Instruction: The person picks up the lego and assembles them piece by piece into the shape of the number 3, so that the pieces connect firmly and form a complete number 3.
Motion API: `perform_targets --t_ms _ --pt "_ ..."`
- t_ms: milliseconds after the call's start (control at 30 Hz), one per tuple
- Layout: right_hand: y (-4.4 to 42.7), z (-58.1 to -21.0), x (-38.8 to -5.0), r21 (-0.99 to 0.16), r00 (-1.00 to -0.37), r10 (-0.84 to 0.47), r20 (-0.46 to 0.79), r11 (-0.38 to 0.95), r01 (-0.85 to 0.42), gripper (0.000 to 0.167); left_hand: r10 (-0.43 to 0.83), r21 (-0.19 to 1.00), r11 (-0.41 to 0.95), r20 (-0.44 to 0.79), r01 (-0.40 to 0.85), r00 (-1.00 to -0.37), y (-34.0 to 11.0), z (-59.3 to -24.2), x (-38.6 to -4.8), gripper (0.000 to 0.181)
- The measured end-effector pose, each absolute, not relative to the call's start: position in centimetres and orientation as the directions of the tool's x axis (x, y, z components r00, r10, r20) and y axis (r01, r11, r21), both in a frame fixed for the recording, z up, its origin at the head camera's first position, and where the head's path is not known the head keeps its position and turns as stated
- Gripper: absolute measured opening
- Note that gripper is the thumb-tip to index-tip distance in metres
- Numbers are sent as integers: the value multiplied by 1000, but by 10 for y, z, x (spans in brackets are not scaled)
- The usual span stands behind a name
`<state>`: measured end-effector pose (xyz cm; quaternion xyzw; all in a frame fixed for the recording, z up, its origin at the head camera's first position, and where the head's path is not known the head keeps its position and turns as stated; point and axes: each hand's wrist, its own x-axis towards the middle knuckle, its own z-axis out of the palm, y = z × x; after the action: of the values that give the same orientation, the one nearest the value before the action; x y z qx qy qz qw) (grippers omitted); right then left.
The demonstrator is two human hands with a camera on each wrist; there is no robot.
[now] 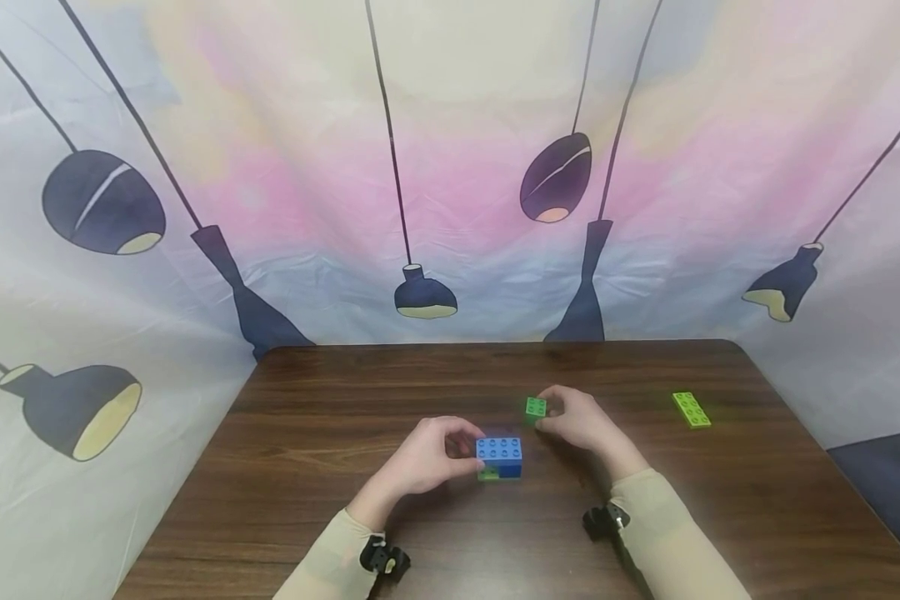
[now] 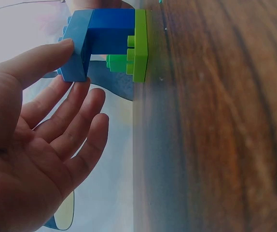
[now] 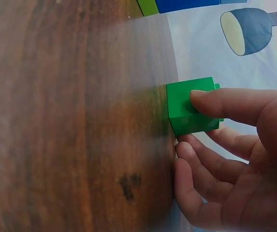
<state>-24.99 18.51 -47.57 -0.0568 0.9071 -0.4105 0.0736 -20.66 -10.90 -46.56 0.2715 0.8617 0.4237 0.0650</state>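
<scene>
Two-handed brick building, pinched on both sides

The left hand pinches a glossy light-blue 2x4 brick between thumb and fingertips; beneath that grip, a dark-blue brick joins it to a studded lime plate. Rightward, the right hand clamps thumb and fingers on a smooth-sided green 2x2 brick. Beyond that grip, a flat lime-yellow plate lies on the wood-grain tabletop. The step seems to be handling the green brick while steadying the stack; moving it calls for an even pinch.
</scene>
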Motion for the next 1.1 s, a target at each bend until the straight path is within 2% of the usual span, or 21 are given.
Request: perform_targets --t_ms 1100 --pt "186 -476 -250 -746 -980 -180 -84 664 -58 36 522 767 495 113 408 -846 -109 -465 -207 31"
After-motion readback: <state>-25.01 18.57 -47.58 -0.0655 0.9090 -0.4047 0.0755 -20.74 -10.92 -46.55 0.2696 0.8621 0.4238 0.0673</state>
